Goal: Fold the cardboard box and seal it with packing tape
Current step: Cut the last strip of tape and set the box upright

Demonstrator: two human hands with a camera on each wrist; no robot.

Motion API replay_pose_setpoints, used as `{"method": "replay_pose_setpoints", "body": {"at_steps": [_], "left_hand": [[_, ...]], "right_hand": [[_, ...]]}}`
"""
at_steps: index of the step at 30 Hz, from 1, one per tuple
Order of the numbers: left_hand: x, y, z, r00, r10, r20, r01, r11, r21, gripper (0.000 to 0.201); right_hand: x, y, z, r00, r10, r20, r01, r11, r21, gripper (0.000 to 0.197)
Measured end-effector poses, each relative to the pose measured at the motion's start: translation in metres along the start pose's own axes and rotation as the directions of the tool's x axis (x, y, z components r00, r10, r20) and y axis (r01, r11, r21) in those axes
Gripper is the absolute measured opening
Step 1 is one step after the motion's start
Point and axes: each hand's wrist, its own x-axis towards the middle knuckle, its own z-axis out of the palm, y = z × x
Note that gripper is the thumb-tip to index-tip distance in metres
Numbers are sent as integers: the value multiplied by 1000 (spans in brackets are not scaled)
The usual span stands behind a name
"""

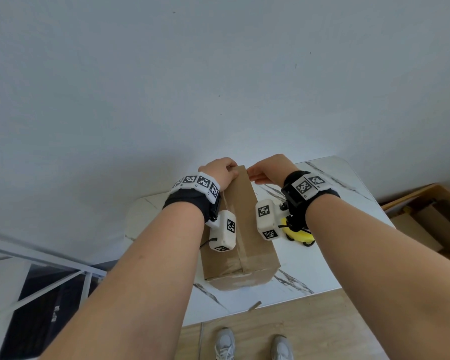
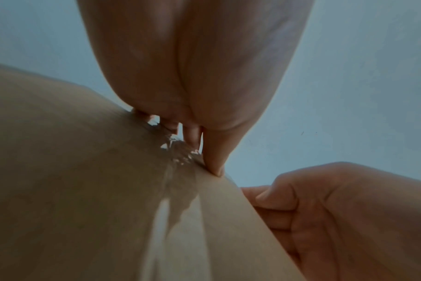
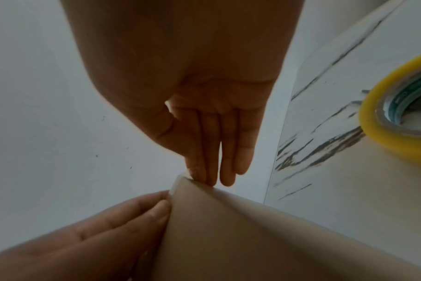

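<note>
A brown cardboard box lies closed on the marble table, with clear tape along its top seam. My left hand is at the box's far left end. The left wrist view shows its thumb and fingers pressing crinkled tape onto the box. My right hand is at the far right corner, and its straight fingers touch the edge of the box. The yellow tape roll lies on the table right of the box.
A pale wall stands right behind the table. A white metal frame is at the lower left. Flat cardboard lies on the floor at the right. A small scrap sits at the table's front edge, above my shoes.
</note>
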Motion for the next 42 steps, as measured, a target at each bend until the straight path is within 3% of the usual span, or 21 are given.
{"method": "replay_pose_setpoints", "body": {"at_steps": [5, 8, 10, 13, 17, 21, 23, 27, 30, 34, 39, 42], "left_hand": [[1, -2, 1, 1000, 2, -6, -2, 1000, -22, 33], [2, -2, 1, 1000, -1, -4, 1, 999, -33, 33], [2, -2, 1, 1000, 1, 1, -1, 999, -32, 32], [0, -1, 0, 1000, 7, 0, -7, 1000, -26, 31], [-2, 0, 0, 1000, -1, 15, 1, 1000, -10, 32], [-5, -5, -1, 1000, 20, -5, -20, 999, -29, 32], [-6, -8, 0, 1000, 24, -4, -24, 999, -47, 35], [-10, -6, -5, 998, 59, 33, -58, 998, -28, 39], [-14, -2, -11, 996, 70, 52, -70, 998, -8, 35], [-13, -10, -15, 995, -90, 33, 89, 996, 33, 26], [-29, -36, -22, 954, -300, -9, 300, 953, -39, 45], [-44, -44, -19, 920, -384, 82, 392, 890, -232, 49]], "right_hand": [[-14, 7, 6, 998, -64, -12, 65, 994, 94, 21], [-15, 15, 10, 995, -96, -39, 102, 972, 212, 34], [-11, 21, 11, 989, -142, -49, 148, 978, 147, 36], [-16, 23, 11, 984, -170, -50, 171, 985, 12, 24], [-19, 23, 10, 986, -142, -89, 150, 985, 86, 18], [-26, 15, 0, 994, -105, -22, 105, 994, 38, 26], [-22, 13, 2, 994, -108, -31, 111, 986, 121, 25], [-15, 17, 11, 982, -175, -65, 177, 984, 27, 15], [-19, 15, 12, 985, -150, -86, 153, 988, 23, 15], [-23, 11, 10, 984, -122, -128, 122, 993, -9, 9], [-28, 5, 11, 983, -147, -111, 131, 982, -138, 46], [-34, 0, 15, 983, -184, -24, 171, 948, -269, 51]]}}
